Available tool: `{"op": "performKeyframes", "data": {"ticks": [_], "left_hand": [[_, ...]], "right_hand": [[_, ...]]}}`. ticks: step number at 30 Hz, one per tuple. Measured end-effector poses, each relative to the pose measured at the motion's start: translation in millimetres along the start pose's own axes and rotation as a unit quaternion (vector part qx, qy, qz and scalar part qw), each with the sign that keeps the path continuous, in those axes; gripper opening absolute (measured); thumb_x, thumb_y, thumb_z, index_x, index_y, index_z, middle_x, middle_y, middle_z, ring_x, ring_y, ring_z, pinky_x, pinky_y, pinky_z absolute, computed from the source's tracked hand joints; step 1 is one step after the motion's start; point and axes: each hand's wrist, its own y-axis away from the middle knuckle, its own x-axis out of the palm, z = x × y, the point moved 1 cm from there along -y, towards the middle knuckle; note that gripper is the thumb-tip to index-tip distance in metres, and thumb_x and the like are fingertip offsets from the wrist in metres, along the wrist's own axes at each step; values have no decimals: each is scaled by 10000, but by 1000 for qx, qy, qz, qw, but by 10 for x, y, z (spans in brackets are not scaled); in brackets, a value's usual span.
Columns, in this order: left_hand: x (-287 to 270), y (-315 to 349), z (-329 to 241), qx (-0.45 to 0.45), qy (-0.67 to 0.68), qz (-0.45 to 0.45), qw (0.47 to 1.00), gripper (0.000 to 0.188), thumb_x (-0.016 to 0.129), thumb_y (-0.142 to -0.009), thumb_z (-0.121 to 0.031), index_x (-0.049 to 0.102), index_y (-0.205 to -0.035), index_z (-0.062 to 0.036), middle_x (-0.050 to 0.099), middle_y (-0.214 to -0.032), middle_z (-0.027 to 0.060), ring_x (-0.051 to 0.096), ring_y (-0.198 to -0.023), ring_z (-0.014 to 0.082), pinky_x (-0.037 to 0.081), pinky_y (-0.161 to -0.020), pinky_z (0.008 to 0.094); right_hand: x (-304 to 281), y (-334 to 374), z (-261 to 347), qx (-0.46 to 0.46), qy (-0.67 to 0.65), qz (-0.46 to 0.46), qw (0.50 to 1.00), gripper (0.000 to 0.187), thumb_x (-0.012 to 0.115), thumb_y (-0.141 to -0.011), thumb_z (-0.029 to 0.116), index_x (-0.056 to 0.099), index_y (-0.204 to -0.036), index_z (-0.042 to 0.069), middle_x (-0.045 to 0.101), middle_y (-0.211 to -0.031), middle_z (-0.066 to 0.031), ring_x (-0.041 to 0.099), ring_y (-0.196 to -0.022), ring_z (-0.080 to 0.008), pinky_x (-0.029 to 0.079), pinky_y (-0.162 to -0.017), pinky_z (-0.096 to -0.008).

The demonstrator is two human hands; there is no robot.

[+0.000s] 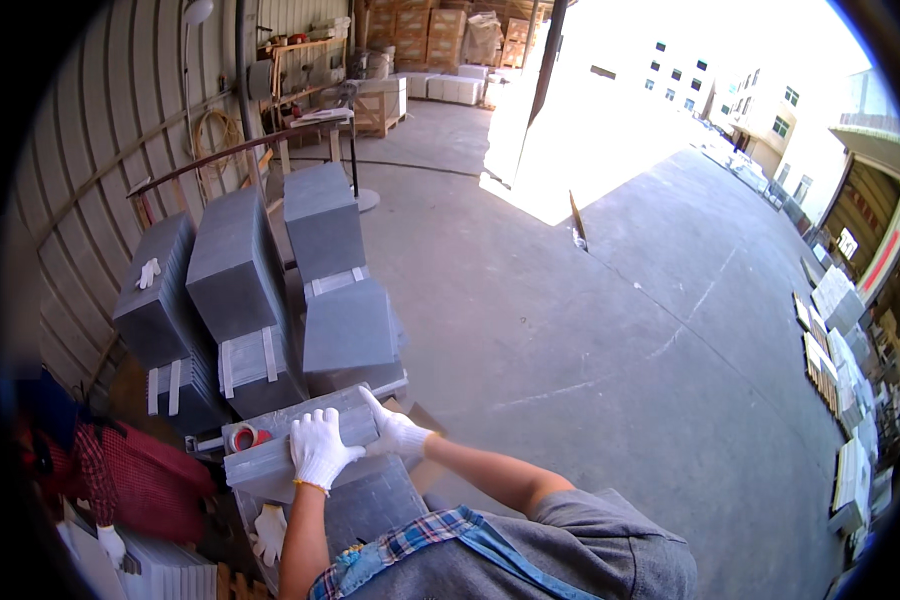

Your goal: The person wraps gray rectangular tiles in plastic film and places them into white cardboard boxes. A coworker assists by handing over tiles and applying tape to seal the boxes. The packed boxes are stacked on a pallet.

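Note:
A low stack of grey stone slabs (260, 468) lies crosswise on a grey work surface (375, 502) in front of me. My left hand (320, 450), in a white knit glove, rests on top of the stack with its fingers spread. At the stack's right end is my gloved right hand (396, 432), its fingers stretched out along the edge and its palm side partly hidden. A roll of red tape (247, 437) sits by the stack's far left side. Below the stack's left part lies a loose white glove (269, 532).
Tall stacks of grey slabs (232, 255) stand ahead on the left, one with white gloves (148, 273) on top. A co-worker in a red checked garment (150, 480) bends at lower left, by more slabs (170, 578). Wooden crates (425, 38) stand far back; slabs (850, 470) line the right.

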Motion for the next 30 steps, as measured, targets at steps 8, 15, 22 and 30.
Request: {"op": "performKeyframes", "data": {"ticks": [8, 15, 22, 30], "left_hand": [[2, 5, 1, 15, -8, -27, 999, 714, 865, -603, -590, 628, -1054, -89, 675, -1026, 113, 638, -1017, 272, 458, -892, 416], [-4, 33, 28, 12, -5, -21, 1000, 716, 863, -602, -605, 647, -1048, -88, 684, -1034, 115, 638, -1010, 266, 455, -890, 405], [14, 42, 61, 6, -11, -23, 1000, 727, 850, -603, -628, 654, -1054, -94, 685, -1030, 96, 642, -1008, 250, 451, -881, 385], [-25, 38, 26, 8, -14, -21, 1000, 724, 844, -596, -648, 656, -1042, -109, 686, -1026, 88, 643, -1000, 238, 450, -879, 393]], "right_hand": [[78, -126, -200, -45, -40, 2, 998, 991, 877, -631, 443, 423, -1430, 72, 612, -1301, -212, 604, -1202, -362, 486, -1012, -415], [134, -128, -215, -48, -23, -8, 999, 894, 877, -641, 442, 475, -1341, 59, 624, -1265, -219, 625, -1153, -369, 502, -990, -416], [200, -193, -300, -71, -63, -7, 995, 869, 877, -657, 467, 493, -1326, 67, 625, -1276, -199, 611, -1174, -344, 485, -1019, -404], [250, -220, -400, -44, -30, -1, 999, 1014, 894, -685, 413, 374, -1486, 72, 586, -1366, -170, 562, -1287, -284, 439, -1079, -397]]}}
